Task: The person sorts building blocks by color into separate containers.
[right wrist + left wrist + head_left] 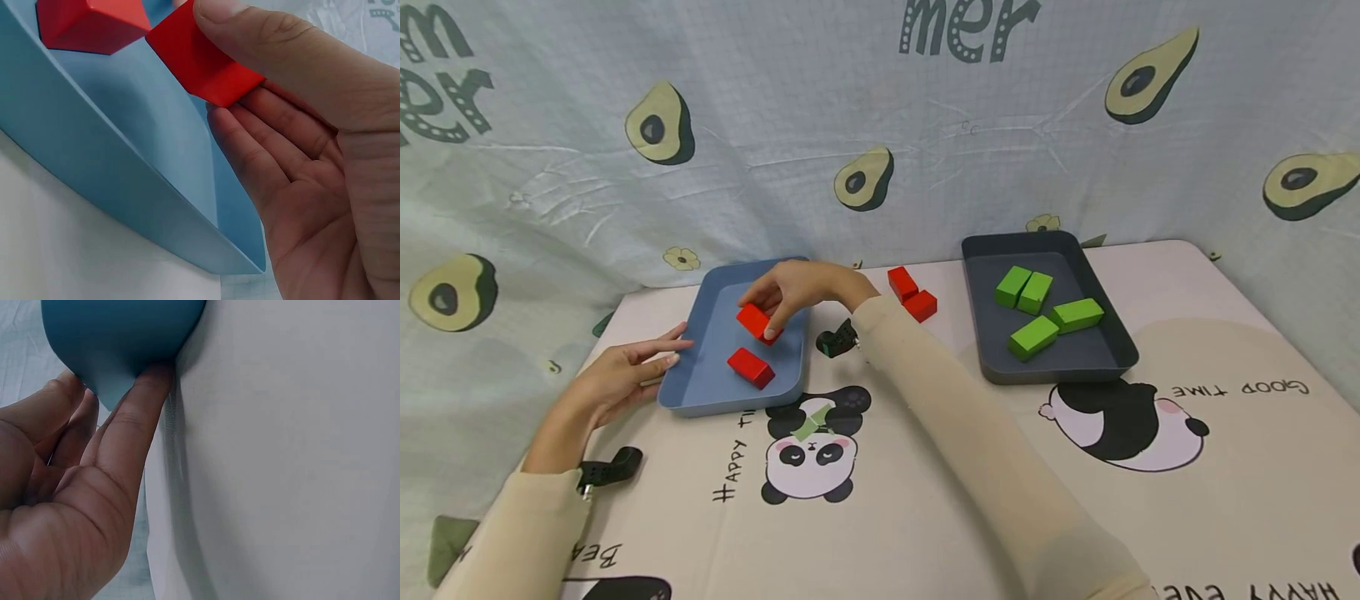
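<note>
A blue tray (700,371) lies at the left of the table. My left hand (621,375) holds its left side, with a fingertip against the lower edge in the left wrist view and the thumb by the rim. Over the tray, my right hand (793,292) pinches a red block (755,322) between thumb and fingers; in the right wrist view this red block (200,59) is tilted. Another red block (751,368) lies in the tray, nearer to me. Two more, a red block (902,283) and a red block (921,306), sit on the table behind my right forearm.
A dark grey tray (981,333) at the right holds several green blocks (1033,337). A cloth (925,500) printed with pandas covers the table, and an avocado-print curtain (760,125) hangs behind. Black wrist cameras (613,469) sit at both wrists.
</note>
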A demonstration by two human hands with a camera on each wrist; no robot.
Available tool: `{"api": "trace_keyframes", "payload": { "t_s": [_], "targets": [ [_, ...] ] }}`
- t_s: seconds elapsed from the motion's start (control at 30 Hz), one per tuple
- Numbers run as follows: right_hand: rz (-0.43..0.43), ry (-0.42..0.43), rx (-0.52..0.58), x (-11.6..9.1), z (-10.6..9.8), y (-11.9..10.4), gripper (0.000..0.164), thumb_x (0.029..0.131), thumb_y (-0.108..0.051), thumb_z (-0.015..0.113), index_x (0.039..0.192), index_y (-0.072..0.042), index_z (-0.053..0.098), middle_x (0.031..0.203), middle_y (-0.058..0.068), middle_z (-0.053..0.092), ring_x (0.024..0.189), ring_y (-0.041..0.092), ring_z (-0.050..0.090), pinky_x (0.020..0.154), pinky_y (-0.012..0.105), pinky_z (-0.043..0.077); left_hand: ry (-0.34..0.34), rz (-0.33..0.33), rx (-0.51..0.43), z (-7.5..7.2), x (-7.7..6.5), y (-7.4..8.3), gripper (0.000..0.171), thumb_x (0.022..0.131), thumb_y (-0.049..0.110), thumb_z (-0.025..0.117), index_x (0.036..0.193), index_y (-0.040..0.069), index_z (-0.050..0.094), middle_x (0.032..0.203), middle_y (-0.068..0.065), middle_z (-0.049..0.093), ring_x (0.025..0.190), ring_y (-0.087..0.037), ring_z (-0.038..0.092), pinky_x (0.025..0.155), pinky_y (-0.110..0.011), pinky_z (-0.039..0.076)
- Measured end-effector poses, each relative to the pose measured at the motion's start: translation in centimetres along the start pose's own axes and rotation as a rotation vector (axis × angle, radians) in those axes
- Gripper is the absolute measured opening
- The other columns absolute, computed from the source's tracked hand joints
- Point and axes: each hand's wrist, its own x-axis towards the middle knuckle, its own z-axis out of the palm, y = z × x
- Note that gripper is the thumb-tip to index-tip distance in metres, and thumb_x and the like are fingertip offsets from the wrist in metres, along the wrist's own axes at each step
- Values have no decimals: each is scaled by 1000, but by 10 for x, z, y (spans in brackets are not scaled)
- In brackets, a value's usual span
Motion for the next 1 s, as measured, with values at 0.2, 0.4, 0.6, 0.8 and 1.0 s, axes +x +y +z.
{"api": "trace_keyframes", "payload": {
  "t_s": [0.2, 0.4, 0.6, 0.8, 1.0],
  "targets": [
    [-1, -21, 20, 4, 4, -1, 62, 84, -9, 84, 140, -4, 59, 136, 6, 63, 122, 13, 59, 101, 16, 48, -11, 15, -4, 0, -1, 0, 47, 102, 16, 63, 147, 5, 54, 171, -1, 0, 111, 17, 55, 92, -17, 55],
    [-13, -65, 27, 11, 9, 1, 58, 84, -3, 81, 138, -2, 60, 135, 8, 63, 121, 13, 59, 101, 15, 47, -19, 18, -10, -2, -2, -3, 48, 103, 14, 61, 148, 2, 51, 171, 0, 0, 112, 17, 55, 92, -17, 54],
    [14, -70, -8, 11, 12, 0, 57, 82, -3, 83, 136, -4, 62, 134, 6, 64, 121, 14, 59, 101, 16, 47, -22, 27, -21, -3, -1, -3, 49, 103, 13, 60, 148, -1, 48, 171, -2, 0, 113, 17, 55, 92, -18, 55],
    [12, -79, -175, 11, 15, 0, 55, 85, -13, 83, 136, -12, 64, 133, 2, 63, 122, 14, 58, 100, 17, 47, -22, 24, -31, -1, -1, -2, 47, 103, 13, 61, 148, 0, 50, 171, -1, -1, 113, 16, 55, 92, -18, 55],
    [25, -71, -173, 13, 18, 0, 57, 86, -10, 82, 139, -10, 62, 135, 5, 63, 122, 16, 60, 99, 17, 49, -11, 15, -25, 0, 0, 0, 47, 102, 15, 63, 146, 3, 53, 171, -1, 0, 111, 17, 55, 92, -18, 55]
  ]
}}
